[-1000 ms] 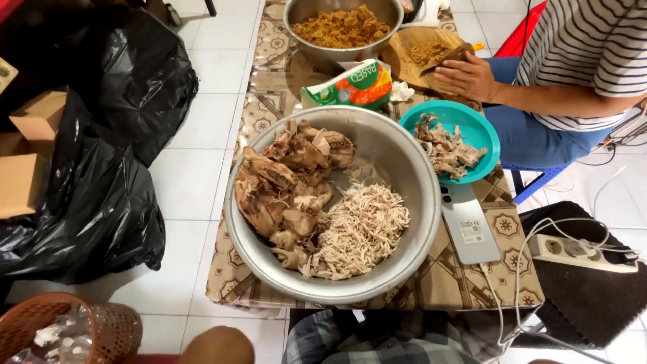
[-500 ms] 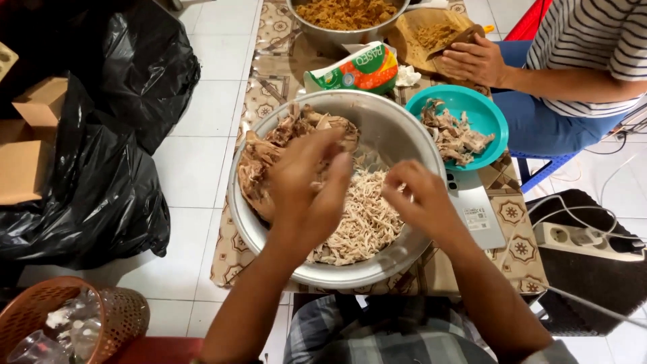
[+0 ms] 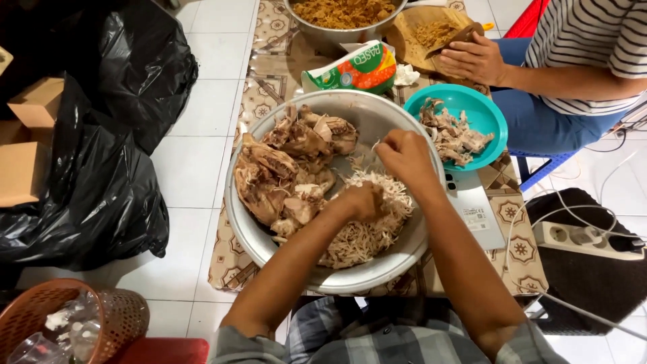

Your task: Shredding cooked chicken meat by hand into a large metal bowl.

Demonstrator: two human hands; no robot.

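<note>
Shredded chicken (image 3: 367, 226) lies heaped in the right half of the large metal basin (image 3: 317, 273), on the patterned table (image 3: 259, 101). Left to right: black bags (image 3: 101, 168) and an orange basket (image 3: 111, 317) on the floor; cooked chicken pieces (image 3: 283, 168) in the basin's left half; the left hand (image 3: 364, 201), curled on the shreds, grip closed around a bit of meat; the right hand (image 3: 406, 156), fingertips pinched on a strand. Pulling along the grain in thin strands, judged best, keeps shreds even. A teal bowl (image 3: 495, 121) holds bony scraps (image 3: 451, 131); another person's hand (image 3: 475, 59) rests on a wooden board.
</note>
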